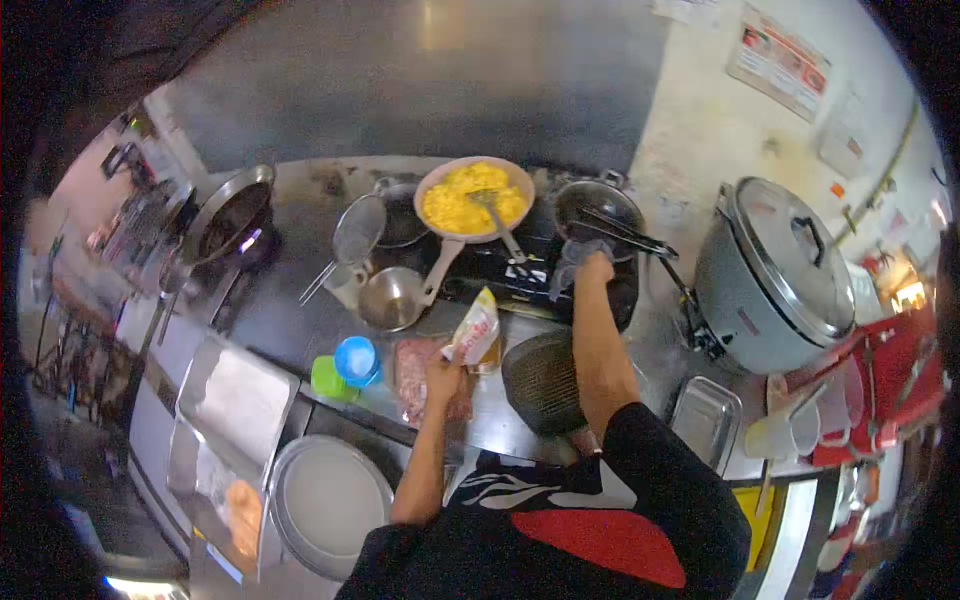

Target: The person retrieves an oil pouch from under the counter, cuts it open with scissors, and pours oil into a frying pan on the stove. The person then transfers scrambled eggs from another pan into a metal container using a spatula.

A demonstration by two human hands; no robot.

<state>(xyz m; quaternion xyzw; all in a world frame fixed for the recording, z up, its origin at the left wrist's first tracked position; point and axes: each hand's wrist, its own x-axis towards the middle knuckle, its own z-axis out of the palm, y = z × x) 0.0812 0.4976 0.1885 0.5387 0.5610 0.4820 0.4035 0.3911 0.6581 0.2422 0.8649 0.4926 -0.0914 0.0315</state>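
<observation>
My left hand [446, 374] is closed on a white and yellow printed packet [474, 326], held above the counter beside a bag of pinkish minced meat [412, 378]. My right hand [597, 266] reaches to the stove's right side and grips a grey cloth [580, 262] at the near edge of a dark wok [590, 205]. Black tongs [628, 232] lie across that wok. Left of it, a light pan [451, 240] holds yellow scrambled egg [462, 200] with a spatula [505, 233] resting in it.
A large rice cooker [745, 290] stands at the right, near a metal tray [707, 415]. A dark ridged pan [540, 385] sits before me. At the left are a steel pot [391, 300], a blue cup [357, 360], a green container [330, 380] and a round basin [333, 505].
</observation>
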